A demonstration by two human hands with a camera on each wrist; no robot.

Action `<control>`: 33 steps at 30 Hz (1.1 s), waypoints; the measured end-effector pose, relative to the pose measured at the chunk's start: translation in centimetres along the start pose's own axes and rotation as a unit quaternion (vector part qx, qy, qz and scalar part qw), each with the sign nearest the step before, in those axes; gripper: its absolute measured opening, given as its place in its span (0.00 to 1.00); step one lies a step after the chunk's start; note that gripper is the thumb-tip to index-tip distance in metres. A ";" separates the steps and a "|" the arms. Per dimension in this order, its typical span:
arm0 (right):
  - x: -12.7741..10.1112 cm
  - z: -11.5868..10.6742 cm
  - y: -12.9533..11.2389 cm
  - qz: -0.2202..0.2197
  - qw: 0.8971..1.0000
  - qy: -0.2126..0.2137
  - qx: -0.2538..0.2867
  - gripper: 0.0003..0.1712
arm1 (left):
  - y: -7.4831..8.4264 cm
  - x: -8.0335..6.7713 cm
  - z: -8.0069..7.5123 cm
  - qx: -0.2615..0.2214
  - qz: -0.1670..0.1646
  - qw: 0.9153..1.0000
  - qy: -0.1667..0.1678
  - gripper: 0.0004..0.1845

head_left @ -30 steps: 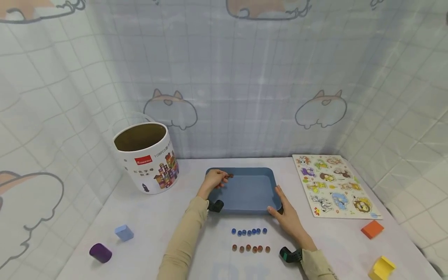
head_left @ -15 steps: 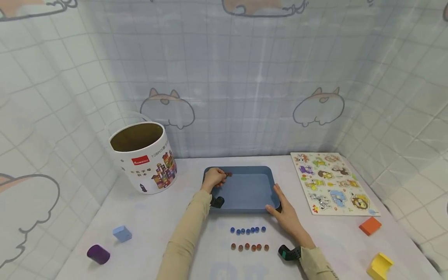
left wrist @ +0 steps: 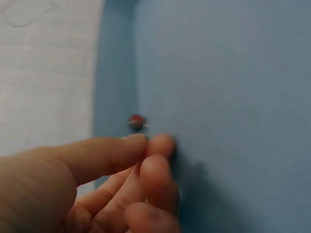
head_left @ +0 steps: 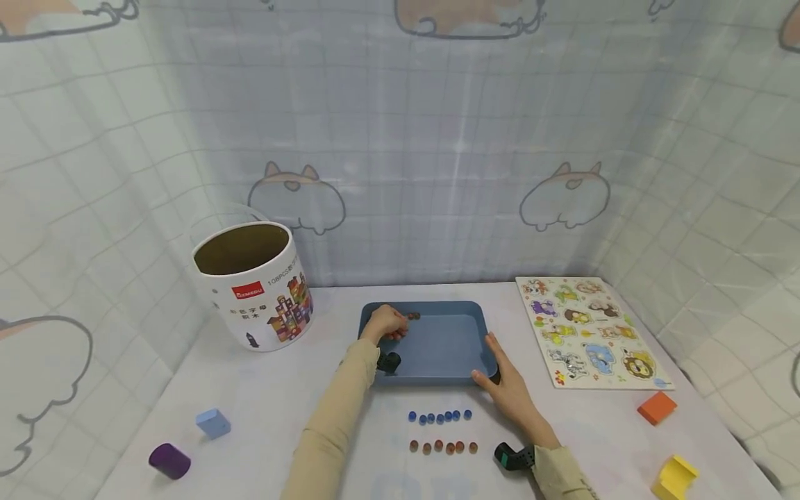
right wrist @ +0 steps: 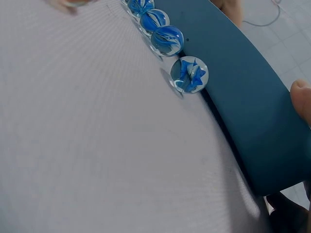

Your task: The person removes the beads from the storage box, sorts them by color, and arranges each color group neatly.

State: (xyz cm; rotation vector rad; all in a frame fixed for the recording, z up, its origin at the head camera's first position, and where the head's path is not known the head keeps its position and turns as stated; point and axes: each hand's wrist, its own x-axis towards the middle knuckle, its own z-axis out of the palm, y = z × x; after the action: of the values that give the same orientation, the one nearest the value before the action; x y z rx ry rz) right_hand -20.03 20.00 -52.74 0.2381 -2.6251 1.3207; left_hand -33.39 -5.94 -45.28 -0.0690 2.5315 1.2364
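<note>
My left hand is inside the blue tray, by its back left part. Its fingers are curled and the thumb tip meets a fingertip, with nothing showing between them in the left wrist view. Just beyond the fingertips a reddish-brown marble lies where the tray's floor meets its wall. In the head view a pair of brown marbles shows there. My right hand holds the tray's front right corner, thumb on the front rim and fingers along the right side.
In front of the tray runs a row of several blue marbles, then a row of brown ones. A white bucket stands back left, an animal puzzle board right. Blocks lie at both sides: blue, purple, orange, yellow.
The brown marbles in the tray have shifted slightly right and now show a little apart from my left fingertips. My right hand stays on the tray corner.
</note>
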 end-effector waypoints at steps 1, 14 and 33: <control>0.0 0.0 0.0 0.000 1.000 0.000 -0.001 0.48 | -0.1 -0.2 -0.2 -0.007 0.003 1.000 -0.009 0.11; -0.1 -0.2 -0.1 -0.001 1.000 -0.010 -0.002 0.48 | -0.7 -6.4 -2.5 -0.081 0.078 0.990 -0.083 0.12; 0.0 -0.6 -0.4 -0.002 1.000 -0.015 -0.003 0.48 | -6.3 -15.4 -0.1 -0.059 0.109 0.961 -0.249 0.04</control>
State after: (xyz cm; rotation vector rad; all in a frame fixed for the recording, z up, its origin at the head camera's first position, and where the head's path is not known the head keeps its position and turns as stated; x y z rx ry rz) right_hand -19.90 20.23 -52.12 0.2632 -2.6513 1.3187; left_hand -17.70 -11.41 -45.27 0.4495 2.0655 1.2889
